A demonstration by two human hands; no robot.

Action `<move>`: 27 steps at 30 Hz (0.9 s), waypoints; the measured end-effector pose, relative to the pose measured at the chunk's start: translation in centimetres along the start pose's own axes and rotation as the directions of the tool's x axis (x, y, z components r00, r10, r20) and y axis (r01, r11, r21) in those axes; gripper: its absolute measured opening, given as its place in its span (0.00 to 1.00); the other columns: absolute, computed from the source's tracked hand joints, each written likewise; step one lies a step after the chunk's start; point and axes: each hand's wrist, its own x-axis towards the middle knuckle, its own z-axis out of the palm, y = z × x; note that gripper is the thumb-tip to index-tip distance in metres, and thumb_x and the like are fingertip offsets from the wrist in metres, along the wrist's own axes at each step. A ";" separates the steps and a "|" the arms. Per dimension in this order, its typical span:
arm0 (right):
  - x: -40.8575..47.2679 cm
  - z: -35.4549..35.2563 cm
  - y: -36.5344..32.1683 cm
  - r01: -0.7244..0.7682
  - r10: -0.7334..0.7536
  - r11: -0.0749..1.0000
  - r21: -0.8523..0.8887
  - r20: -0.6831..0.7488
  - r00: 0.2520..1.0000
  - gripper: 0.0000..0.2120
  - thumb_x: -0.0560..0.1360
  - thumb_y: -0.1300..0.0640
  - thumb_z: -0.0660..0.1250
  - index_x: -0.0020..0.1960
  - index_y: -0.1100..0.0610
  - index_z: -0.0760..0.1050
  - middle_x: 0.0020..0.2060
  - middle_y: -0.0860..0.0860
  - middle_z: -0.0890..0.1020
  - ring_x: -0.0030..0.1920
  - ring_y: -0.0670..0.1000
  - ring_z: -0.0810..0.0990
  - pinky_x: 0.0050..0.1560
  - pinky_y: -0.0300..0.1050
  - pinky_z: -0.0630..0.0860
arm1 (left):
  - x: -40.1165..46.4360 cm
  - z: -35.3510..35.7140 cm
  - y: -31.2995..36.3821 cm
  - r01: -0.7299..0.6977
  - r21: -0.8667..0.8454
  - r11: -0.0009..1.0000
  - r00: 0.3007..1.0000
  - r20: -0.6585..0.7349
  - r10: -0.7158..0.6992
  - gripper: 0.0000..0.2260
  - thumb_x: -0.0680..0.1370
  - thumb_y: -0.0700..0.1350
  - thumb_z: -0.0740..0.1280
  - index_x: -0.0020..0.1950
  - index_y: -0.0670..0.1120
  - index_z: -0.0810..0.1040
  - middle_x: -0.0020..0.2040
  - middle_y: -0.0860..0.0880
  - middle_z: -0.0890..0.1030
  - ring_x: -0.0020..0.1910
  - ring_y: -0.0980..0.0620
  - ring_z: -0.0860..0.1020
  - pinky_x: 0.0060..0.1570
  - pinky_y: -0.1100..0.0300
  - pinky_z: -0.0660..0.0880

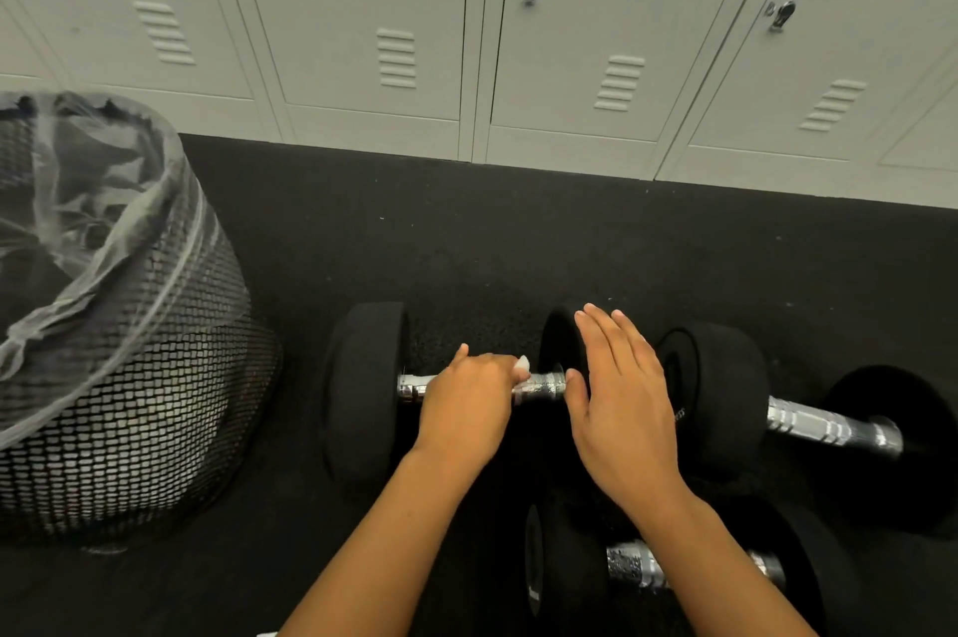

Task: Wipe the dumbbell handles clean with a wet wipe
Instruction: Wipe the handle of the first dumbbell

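Observation:
Three black dumbbells with chrome handles lie on the dark floor. My left hand (pixel 469 395) is closed around the chrome handle (pixel 544 385) of the left dumbbell (pixel 363 393), with a white wet wipe (pixel 521 365) peeking out between its fingers. My right hand (pixel 622 398) lies flat, fingers apart, on the right weight head of that same dumbbell and hides most of it. A second dumbbell (pixel 726 387) lies to the right with its handle (pixel 824 426) bare. The third dumbbell (pixel 565 569) lies nearest me, partly under my right forearm.
A black mesh waste bin (pixel 135 393) lined with a clear plastic bag stands at the left, close to the left dumbbell. A row of grey lockers (pixel 466 40) runs along the far edge of the black rubber floor (pixel 466 242).

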 end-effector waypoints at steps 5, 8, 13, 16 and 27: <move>-0.1 -0.1 0.0 0.004 -0.004 1.000 0.011 0.000 1.000 0.24 0.75 0.53 0.52 0.70 0.59 0.65 0.69 0.52 0.69 0.71 0.52 0.60 0.69 0.53 0.61 | -1.6 1.1 -1.0 0.017 -0.096 0.995 0.998 -0.059 -0.022 0.08 0.73 0.37 0.69 0.50 0.45 0.81 0.46 0.49 0.83 0.49 0.52 0.81 0.68 0.55 0.62; -0.1 0.0 0.0 0.000 0.000 1.000 0.015 -0.007 1.000 0.24 0.75 0.54 0.53 0.69 0.59 0.66 0.68 0.53 0.69 0.71 0.52 0.61 0.68 0.53 0.62 | -1.0 0.5 -0.7 -0.038 -0.095 0.995 0.999 0.027 0.041 0.07 0.75 0.37 0.65 0.49 0.47 0.79 0.46 0.51 0.81 0.50 0.53 0.79 0.69 0.55 0.62; 0.0 -0.1 0.1 0.003 -0.003 1.000 0.002 0.005 1.000 0.24 0.75 0.54 0.54 0.70 0.59 0.65 0.68 0.52 0.69 0.71 0.52 0.61 0.69 0.52 0.60 | -0.1 -0.5 -0.4 0.071 -0.034 0.997 0.995 0.079 -0.068 0.08 0.79 0.40 0.60 0.53 0.48 0.76 0.50 0.51 0.80 0.56 0.51 0.76 0.70 0.59 0.58; -0.2 -0.1 0.0 0.006 -0.006 1.000 0.012 -0.006 1.000 0.24 0.75 0.54 0.53 0.69 0.60 0.66 0.68 0.53 0.69 0.71 0.52 0.61 0.69 0.52 0.60 | -0.7 -0.5 0.2 0.001 -0.066 0.998 0.998 0.057 0.003 0.06 0.78 0.39 0.60 0.45 0.47 0.75 0.43 0.51 0.78 0.45 0.53 0.76 0.70 0.58 0.58; -0.2 0.0 0.1 0.009 -0.009 1.000 0.002 -0.001 1.000 0.24 0.75 0.54 0.53 0.69 0.59 0.65 0.68 0.52 0.69 0.71 0.52 0.61 0.69 0.51 0.59 | -3.2 2.1 -1.3 -0.112 -0.113 0.987 0.978 -0.191 0.089 0.15 0.74 0.40 0.59 0.59 0.43 0.78 0.57 0.48 0.80 0.58 0.51 0.77 0.65 0.55 0.65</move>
